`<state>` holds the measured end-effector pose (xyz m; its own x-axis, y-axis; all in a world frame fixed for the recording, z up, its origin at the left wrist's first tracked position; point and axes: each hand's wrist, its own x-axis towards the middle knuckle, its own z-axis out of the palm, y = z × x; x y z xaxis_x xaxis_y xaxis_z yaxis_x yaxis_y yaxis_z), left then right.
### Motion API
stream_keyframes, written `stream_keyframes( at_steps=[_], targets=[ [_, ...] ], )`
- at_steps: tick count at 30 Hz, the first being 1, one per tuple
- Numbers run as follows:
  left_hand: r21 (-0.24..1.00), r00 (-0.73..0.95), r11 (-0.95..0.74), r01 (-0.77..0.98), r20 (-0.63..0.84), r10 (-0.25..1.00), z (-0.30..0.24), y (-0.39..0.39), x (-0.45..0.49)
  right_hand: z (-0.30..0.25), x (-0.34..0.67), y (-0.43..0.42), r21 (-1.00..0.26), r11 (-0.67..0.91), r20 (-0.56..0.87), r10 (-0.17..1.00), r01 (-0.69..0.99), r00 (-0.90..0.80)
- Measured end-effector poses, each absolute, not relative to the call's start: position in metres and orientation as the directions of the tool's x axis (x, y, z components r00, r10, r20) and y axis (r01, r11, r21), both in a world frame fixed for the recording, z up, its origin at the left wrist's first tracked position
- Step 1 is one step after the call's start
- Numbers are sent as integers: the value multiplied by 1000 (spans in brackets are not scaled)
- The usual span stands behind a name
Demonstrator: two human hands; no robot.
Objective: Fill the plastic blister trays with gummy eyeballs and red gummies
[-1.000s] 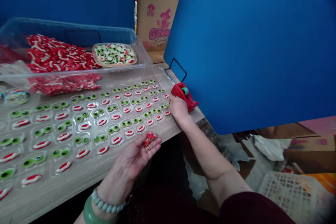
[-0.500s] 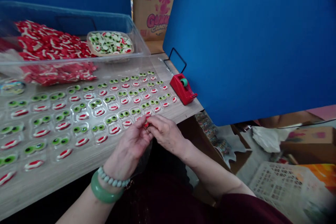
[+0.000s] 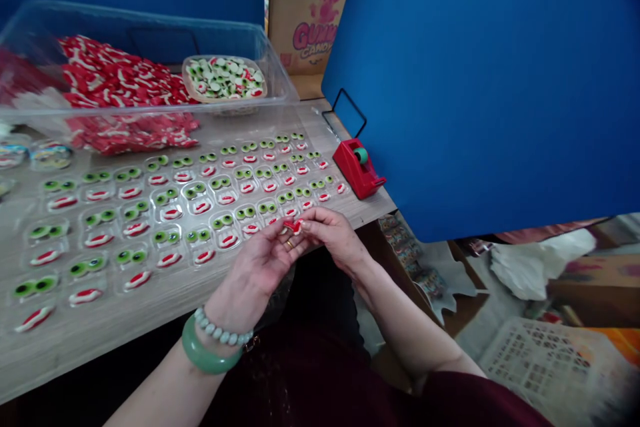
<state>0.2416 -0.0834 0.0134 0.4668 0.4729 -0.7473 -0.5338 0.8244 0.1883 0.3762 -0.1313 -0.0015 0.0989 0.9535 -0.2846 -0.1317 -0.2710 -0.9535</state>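
Observation:
Both my hands meet over the table's front edge around a small red and white gummy candy. My left hand, palm up with a ring on one finger, has the candy's near side between its thumb and fingers. My right hand pinches its other end. Just beyond lie rows of transparent plastic trays, each with a pair of green gummy eyes and a red and white lips-shaped gummy.
A large transparent bin at the back holds a heap of red and white gummies and a tub of green eyes. A red tape dispenser stands at the table's right end, beside a blue panel. A white crate sits low right.
My fingers have spread a little, so the red gummy between them shows more. The whole view has shifted slightly, with the table scene now farther right.

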Motion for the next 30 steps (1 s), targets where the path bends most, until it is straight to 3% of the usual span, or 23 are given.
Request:
stream_keyframes(
  at_steps=[2,4,7,13,18,20,23,26,28,30],
  targets=[
    [179,484,829,-530,-738,469,14,-83,242,3,377,-131,-967,-254,-253,962,-3,106],
    [184,487,830,-526,-735,471,15,-83,242,8,373,-133,-950,-185,-174,983,251,65],
    [162,510,834,-527,-725,463,16,-82,242,15,364,-138,-804,-33,-74,996,593,-45],
    [151,551,820,-553,-671,496,12,-82,236,16,363,-140,-673,165,125,986,721,-109],
    [178,545,842,-509,-691,475,11,-83,233,15,364,-134,-433,198,71,980,879,-186],
    [193,537,845,-499,-696,476,12,-83,232,17,361,-132,-442,189,78,982,877,-172],
    [217,526,847,-485,-701,481,14,-82,233,19,359,-130,-664,104,82,994,741,-66],
    [229,509,846,-482,-713,483,14,-83,235,19,364,-128,-930,-14,-6,1000,368,22],
    [217,512,847,-485,-716,476,12,-85,236,18,369,-126,-989,-75,-74,997,126,15],
    [205,523,851,-484,-712,469,11,-87,238,15,374,-124,-990,-137,-137,990,-4,-36]
  ],
)
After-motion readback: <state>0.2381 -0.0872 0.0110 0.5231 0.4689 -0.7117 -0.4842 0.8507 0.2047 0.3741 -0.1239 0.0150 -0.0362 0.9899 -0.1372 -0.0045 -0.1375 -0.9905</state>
